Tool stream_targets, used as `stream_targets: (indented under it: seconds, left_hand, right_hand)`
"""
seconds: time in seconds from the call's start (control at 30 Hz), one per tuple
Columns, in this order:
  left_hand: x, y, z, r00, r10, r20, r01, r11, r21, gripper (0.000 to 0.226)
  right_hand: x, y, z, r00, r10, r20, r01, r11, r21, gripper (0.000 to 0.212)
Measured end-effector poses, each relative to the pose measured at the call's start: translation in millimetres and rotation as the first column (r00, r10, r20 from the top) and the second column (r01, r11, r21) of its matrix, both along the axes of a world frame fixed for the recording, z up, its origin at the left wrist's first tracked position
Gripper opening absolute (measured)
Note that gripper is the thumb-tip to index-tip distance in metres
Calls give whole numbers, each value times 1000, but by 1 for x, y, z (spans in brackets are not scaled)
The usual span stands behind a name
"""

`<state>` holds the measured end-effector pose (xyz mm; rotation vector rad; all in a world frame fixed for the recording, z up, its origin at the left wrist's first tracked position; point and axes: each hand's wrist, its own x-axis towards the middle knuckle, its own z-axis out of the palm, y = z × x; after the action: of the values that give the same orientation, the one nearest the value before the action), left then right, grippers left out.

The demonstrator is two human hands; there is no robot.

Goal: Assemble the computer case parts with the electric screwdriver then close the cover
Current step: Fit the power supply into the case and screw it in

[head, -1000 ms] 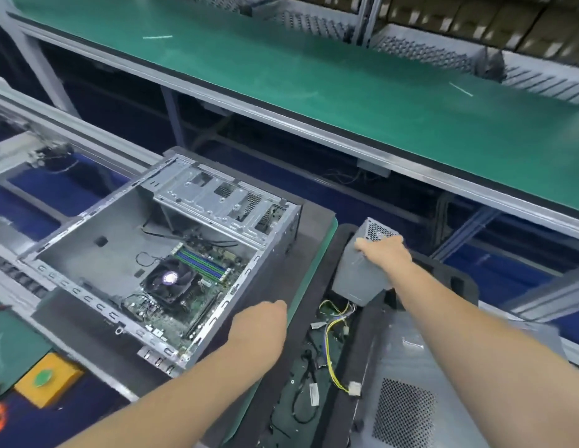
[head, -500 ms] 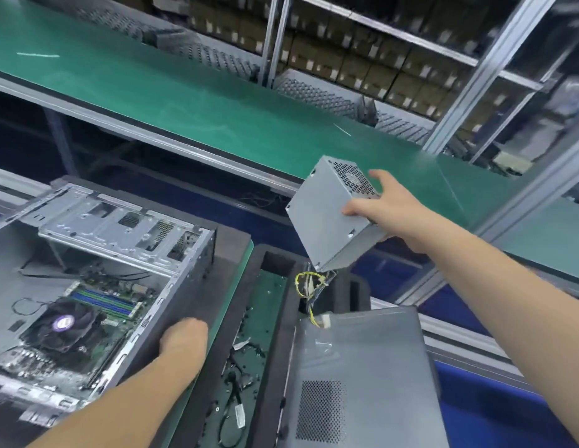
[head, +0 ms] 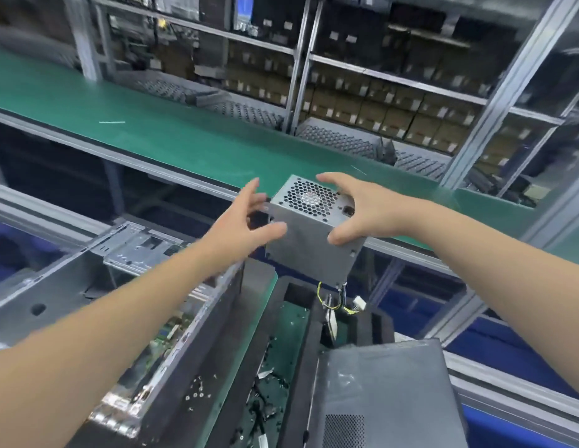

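A: Where was the power supply?
B: In the air, tilted, above the far end of the black foam tray. Honeycomb fan grille faced up toward the camera. Its yellow and black cable bundle hung from the underside down into the tray, with 1 white connector at the end.

A: Grip?
B: Right hand held it. Fingers were curled over the grille's far right edge, thumb pressed on the plain side panel. Left hand was just left of the power supply, fingers spread and nearly straight, thumb tip at or very near the side panel. Motion blur there, so I could not tell if it touched. It gripped nothing.

A: Case?
B: Open computer case lay on its side, left of and below the power supply, interior facing up. Motherboard showed inside, partly hidden by the left forearm. Metal drive cage sat at its far end.

A: Cover?
B: Grey side cover lay flat, below and right of the power supply, over the near part of the tray, vent mesh at its near edge.

A: Anything else?
B: Small loose screws on the dark mat beside the case, well below the power supply. Green conveyor belt ran behind it, shelves of boxes beyond that.
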<state>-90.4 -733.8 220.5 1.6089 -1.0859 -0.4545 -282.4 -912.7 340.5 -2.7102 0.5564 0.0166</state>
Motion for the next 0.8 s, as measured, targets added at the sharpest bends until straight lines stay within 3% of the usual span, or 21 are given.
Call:
stream_targets:
  seconds: [0.1, 0.23, 0.4, 0.53, 0.6, 0.7, 0.8]
  left_hand:
    - [8, 28, 30, 988, -139, 68, 133, 987, 90, 126]
    - [26, 75, 43, 992, -124, -36, 128, 985, 116, 106]
    - [29, 133, 26, 982, 180, 47, -180, 984, -3, 98]
    - [30, 170, -2, 885, 460, 77, -453, 887, -89, 102]
    - [35, 185, -12, 807, 590, 2, -586, 803, -108, 105]
    - [45, 196, -17, 657, 754, 1, -748, 652, -127, 103]
    - [57, 198, -18, 553, 828, 97, -818, 561, -129, 104]
  right_hand:
    - [20, 21, 0, 993, 120, 9, -120, 991, 56, 109]
    - [52, 52, -3, 960, 277, 40, -280, 949, 142, 106]
    - [103, 94, -12, 913, 387, -132, -370, 919, 136, 111]
    - [145, 138, -31, 904, 418, -92, -427, 897, -111, 112]
    - [162, 157, -35, 948, 315, 36, -314, 949, -27, 106]
    - [182, 188, -46, 989, -45, 137, 6, 963, 269, 81]
    - [207, 226, -53, 955, -294, -32, 233, 679, 696, 76]
